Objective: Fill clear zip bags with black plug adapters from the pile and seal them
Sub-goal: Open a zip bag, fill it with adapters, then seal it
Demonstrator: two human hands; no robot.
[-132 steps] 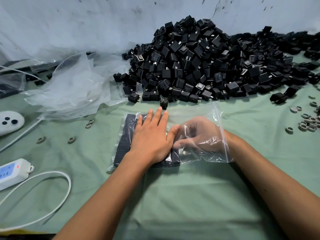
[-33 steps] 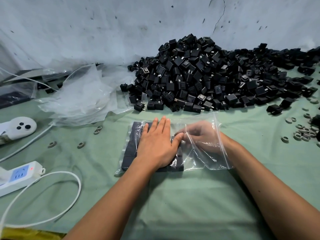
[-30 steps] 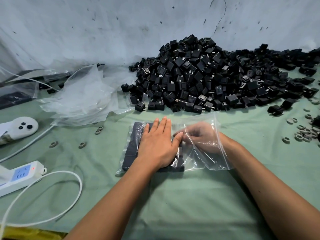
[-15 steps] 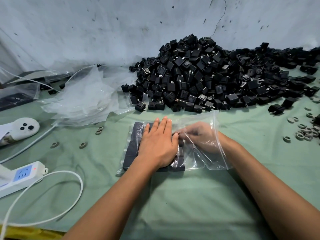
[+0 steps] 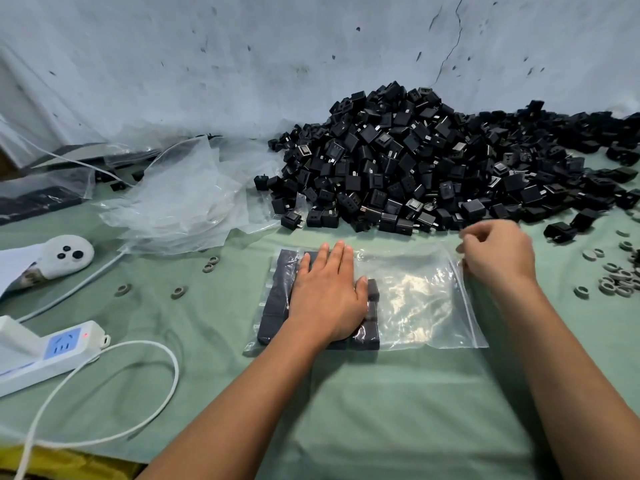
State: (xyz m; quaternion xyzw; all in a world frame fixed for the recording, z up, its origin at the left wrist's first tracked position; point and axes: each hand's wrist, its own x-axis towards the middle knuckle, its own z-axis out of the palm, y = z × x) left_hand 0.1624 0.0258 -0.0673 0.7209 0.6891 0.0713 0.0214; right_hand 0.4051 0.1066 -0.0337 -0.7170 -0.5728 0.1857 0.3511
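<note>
At the far left a white power strip point(image 5: 52, 348) and a crumpled heap of clear plastic sheeting point(image 5: 187, 202) lie on the green cloth; then the left hand point(image 5: 329, 299) presses flat, fingers straight, on rows of black plug adapters packed into the closed left end of a clear zip bag point(image 5: 415, 299). The bag's long axis runs left to right, its empty open mouth lying toward the right hand point(image 5: 498, 254), whose loosely curled fingers sit at that far corner, though whether they pinch the film I cannot tell. That hand is nearer the black adapter pile point(image 5: 433, 161) just behind, so it looks best placed to fetch more.
</note>
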